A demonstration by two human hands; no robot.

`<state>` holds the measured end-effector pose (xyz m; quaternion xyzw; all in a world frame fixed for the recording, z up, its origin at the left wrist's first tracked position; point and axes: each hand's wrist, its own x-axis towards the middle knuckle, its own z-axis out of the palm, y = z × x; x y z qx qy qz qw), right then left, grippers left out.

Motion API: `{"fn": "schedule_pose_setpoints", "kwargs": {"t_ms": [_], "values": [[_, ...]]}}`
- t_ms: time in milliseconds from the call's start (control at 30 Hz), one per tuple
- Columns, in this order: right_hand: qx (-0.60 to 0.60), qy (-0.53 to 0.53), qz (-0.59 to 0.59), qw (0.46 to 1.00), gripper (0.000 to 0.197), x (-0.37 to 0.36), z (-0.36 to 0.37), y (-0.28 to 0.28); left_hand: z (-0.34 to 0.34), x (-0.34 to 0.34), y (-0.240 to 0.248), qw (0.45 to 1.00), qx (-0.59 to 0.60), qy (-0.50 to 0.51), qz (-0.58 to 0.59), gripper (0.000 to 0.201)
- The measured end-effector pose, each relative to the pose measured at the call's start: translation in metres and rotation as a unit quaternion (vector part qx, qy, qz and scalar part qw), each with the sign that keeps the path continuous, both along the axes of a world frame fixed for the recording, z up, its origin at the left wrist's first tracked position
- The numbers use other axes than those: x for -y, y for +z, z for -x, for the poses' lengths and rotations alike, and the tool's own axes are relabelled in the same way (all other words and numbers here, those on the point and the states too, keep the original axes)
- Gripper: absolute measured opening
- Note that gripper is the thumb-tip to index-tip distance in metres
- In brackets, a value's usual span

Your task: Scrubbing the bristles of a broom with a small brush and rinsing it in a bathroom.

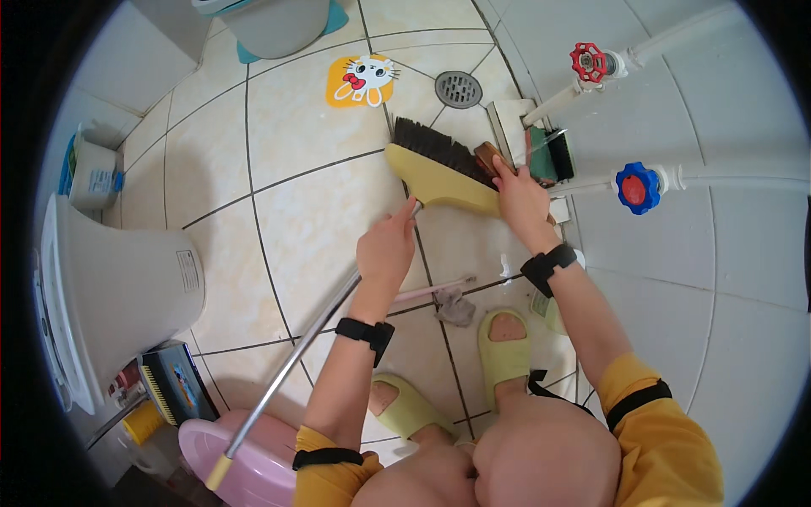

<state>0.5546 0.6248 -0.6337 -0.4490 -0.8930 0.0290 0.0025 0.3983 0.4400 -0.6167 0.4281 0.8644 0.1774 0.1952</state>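
A broom with a pale yellow head (452, 188) and dark bristles (439, 145) is held above the tiled floor, bristles turned away from me. My left hand (387, 247) is closed around its silver metal handle (291, 359), just below the head. The handle slants down to the lower left. My right hand (522, 203) grips a small brown wooden-looking piece (487, 158) at the right end of the bristles. Its underside and exact kind are hidden. On the floor under the broom lie a pink toothbrush (431, 290) and a grey fluffy clump (457, 308).
A round floor drain (459, 89) and a yellow cartoon sticker (361, 81) are ahead. Along the right wall run pipes with a red valve (589, 62) and a blue valve (638, 188). At left are a white toilet (135, 279), a dustpan (177, 384) and a pink basin (198, 439).
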Motion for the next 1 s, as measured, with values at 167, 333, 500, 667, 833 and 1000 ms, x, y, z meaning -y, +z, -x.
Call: {"fn": "schedule_pose_setpoints", "kwargs": {"t_ms": [167, 333, 500, 667, 833, 1000], "values": [[-0.048, -0.043, -0.017, 0.998, 0.037, 0.017, 0.003, 0.001, 0.008, 0.01, -0.007, 1.0, -0.004, 0.0, -0.02, 0.036], [-0.015, 0.032, 0.022, 0.999, 0.038, 0.019, -0.005, -0.001, 0.019, 0.011, -0.009, 0.998, -0.033, -0.05, 0.003, 0.037], [-0.039, -0.117, 0.12, 0.985, 0.04, 0.001, 0.007, 0.024, 0.021, 0.026, 0.003, 0.996, -0.027, -0.078, 0.018, 0.036], [-0.319, 0.03, 0.15, 0.935, 0.043, 0.043, -0.025, -0.007, 0.035, 0.024, 0.018, 0.989, -0.006, -0.149, -0.004, 0.035], [-0.203, -0.025, 0.153, 0.967, 0.045, 0.074, -0.017, 0.011, 0.029, 0.002, 0.003, 0.98, 0.04, -0.185, -0.056, 0.034], [-0.018, 0.011, 0.05, 0.999, 0.042, 0.021, -0.006, -0.013, 0.028, -0.005, 0.003, 0.985, 0.087, -0.15, -0.018, 0.034]]}}
